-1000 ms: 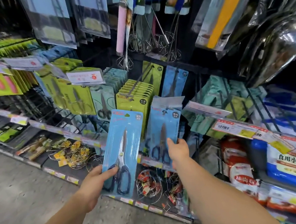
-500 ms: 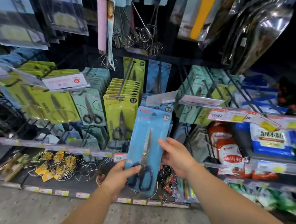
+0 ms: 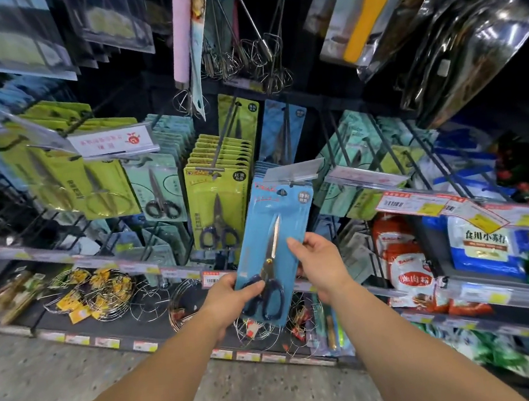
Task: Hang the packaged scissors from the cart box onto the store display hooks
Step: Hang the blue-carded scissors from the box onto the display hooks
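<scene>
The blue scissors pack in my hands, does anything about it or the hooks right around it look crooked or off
The blue scissors pack is tilted, its top leaning right toward the hook's tag, held by the left hand and right hand. That fits mid-hanging. The white price tag to the left reads upside down. No damage shows.

Two bare forearms, no sleeves, left hand (image 3: pixel 231 298) and right hand (image 3: pixel 320 264) ungloved, no jewellery

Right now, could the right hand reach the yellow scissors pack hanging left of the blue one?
Probably not directly: the right hand sits behind the blue pack, which blocks the yellow pack.
</scene>
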